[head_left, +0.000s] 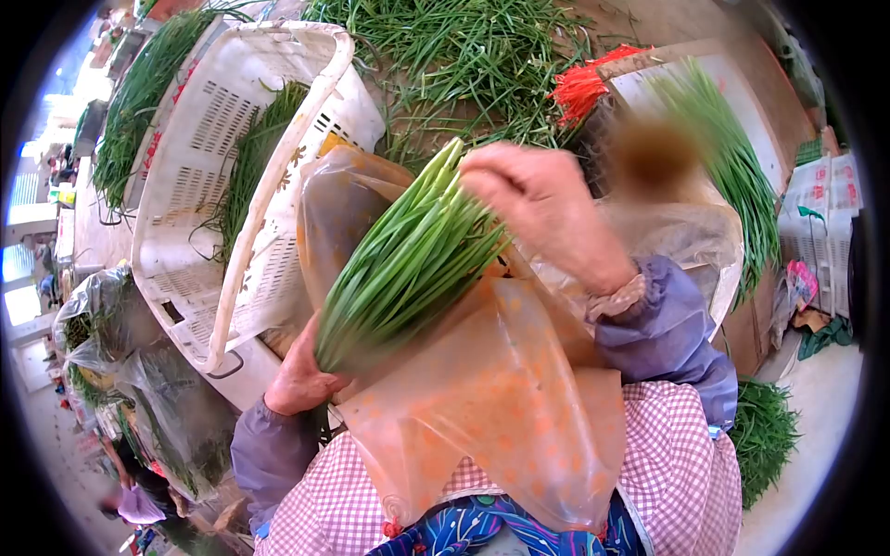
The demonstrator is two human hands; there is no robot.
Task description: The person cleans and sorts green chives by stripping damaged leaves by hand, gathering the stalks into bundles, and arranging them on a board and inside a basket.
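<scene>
A thick bunch of garlic chives (408, 264) lies slanted above my lap, its pale cut ends pointing up and away. My left hand (306, 375) is closed around the leafy lower end. My right hand (542, 199) is at the cut ends, its fingers curled and pinched against the stems; the fingertips are partly hidden and slightly blurred. Under the bunch, a translucent orange-patterned plastic apron (491, 389) covers my lap.
A white slatted basket (199, 120) holding some chives stands at left. Loose chives (464, 65) are heaped ahead. Red ties (593, 83) lie beside a box with a white board (649, 88), where another chive bunch (732, 157) rests. More greens (765, 440) are on the floor at right.
</scene>
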